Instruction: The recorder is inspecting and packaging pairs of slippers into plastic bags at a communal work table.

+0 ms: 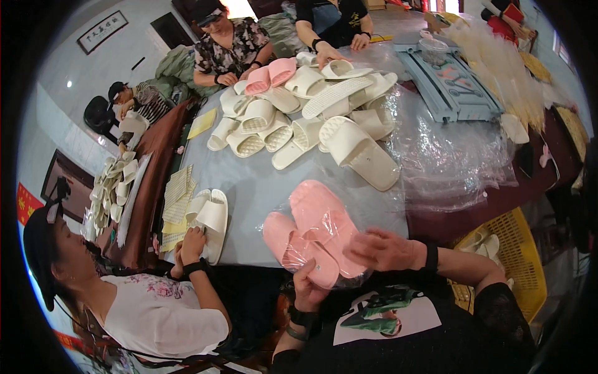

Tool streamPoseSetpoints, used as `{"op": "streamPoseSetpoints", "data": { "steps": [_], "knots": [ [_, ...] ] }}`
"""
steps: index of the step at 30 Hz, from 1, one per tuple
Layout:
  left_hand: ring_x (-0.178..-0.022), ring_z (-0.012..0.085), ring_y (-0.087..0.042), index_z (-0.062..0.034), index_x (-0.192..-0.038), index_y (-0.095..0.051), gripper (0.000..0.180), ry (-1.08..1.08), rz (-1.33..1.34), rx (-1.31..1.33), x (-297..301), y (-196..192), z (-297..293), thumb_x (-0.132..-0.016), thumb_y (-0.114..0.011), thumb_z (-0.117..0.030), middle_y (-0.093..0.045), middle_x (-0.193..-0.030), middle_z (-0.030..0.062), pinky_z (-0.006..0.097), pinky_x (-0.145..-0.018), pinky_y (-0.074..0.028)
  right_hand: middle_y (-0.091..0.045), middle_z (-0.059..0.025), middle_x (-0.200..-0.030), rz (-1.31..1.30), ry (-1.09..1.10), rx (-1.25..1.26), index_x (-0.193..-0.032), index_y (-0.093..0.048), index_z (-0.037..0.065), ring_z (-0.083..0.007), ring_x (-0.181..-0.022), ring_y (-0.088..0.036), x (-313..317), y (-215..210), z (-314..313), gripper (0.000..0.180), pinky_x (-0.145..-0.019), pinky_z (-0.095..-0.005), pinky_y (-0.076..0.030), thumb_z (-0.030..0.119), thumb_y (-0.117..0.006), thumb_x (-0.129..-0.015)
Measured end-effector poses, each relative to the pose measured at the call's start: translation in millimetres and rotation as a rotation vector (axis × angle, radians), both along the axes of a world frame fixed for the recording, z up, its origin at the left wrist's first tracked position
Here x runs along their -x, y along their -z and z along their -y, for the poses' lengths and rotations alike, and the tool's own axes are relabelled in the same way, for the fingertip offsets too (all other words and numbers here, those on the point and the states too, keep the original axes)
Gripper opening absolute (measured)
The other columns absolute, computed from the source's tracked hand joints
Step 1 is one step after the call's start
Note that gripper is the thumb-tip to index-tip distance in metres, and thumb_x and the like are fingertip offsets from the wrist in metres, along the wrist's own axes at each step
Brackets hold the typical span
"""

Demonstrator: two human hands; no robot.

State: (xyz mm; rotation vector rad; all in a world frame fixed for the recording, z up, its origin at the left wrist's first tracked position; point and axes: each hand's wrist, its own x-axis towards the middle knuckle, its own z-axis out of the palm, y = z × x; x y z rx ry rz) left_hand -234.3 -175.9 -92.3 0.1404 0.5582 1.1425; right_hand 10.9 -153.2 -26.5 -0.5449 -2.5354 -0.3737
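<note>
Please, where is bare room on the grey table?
The main free patch of the grey-topped table lies between the heap of cream slippers, the left-hand cream slipper pair and the pink slippers in clear plastic. Crowded: beneath the heap, and rightward, under crumpled transparent sheeting.

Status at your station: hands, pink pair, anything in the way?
Left hand gripping pink slippers in clear plastic, heel end. Right hand at their right side, contact unclear. Cream slipper heap beyond, not blocking.

framed wall sign point(103, 32): one row of bold dark characters | red wall banner point(27, 202): yellow characters | black T-shirt point(346, 28) beyond table point(249, 181)'s far edge: yellow lettering | paper sheets point(179, 194), left edge: print too small
</note>
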Motion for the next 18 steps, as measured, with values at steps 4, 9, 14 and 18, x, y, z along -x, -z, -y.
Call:
{"op": "streamPoseSetpoints", "data": {
  "steps": [4,9,14,18],
  "knots": [
    [-0.124,0.0305,-0.046,-0.0038,-0.137,-0.035,0.059,0.025,0.105,-0.05,-5.6,-15.9,-0.9,-0.083,-0.058,-0.008,-0.048,-0.133,0.0132,0.048,-0.106,-0.036,-0.054,-0.0112,-0.112,-0.073,0.54,0.203,-0.127,-0.046,0.008,-0.023,-0.103,-0.055,2.8,19.7,10.8,0.055,-0.084,-0.0338,-0.047,0.014,-0.06,-0.074],
    [-0.124,0.0298,-0.046,-0.0059,-0.139,-0.033,0.064,-0.045,-0.008,-0.131,-10.3,-1.7,5.1,-0.081,-0.061,-0.007,-0.047,-0.134,0.0122,0.046,-0.105,-0.037,-0.057,-0.0161,-0.11,-0.371,0.544,1.219,-0.132,-0.036,0.004,-0.0331,-0.102,-0.057,-0.9,11.2,18.2,0.061,-0.087,-0.0363,-0.047,0.003,-0.061,-0.076],
    [-0.122,0.0295,-0.048,-0.0045,-0.138,-0.034,0.062,-0.112,-0.009,-0.201,-16.6,2.1,1.2,-0.081,-0.059,-0.004,-0.048,-0.132,0.0126,0.044,-0.106,-0.036,-0.044,-0.0219,-0.131,-1.122,-0.153,1.92,-0.136,-0.032,0.0,-0.0339,-0.122,-0.044,-10.5,-18.4,29.3,0.056,-0.099,-0.0373,-0.04,0.006,-0.057,-0.086],
    [-0.114,0.0256,-0.053,-0.0038,-0.137,-0.036,0.056,0.027,-0.079,-0.293,-40.0,-13.2,-4.0,-0.084,-0.054,0.002,-0.053,-0.125,0.0129,0.042,-0.099,-0.043,-0.041,-0.014,-0.137,-1.514,-0.149,1.81,-0.136,-0.036,0.0,-0.0271,-0.127,-0.041,-16.9,-13.2,38.8,0.051,-0.106,-0.0391,-0.032,0.018,-0.053,-0.092]
  ]
}}
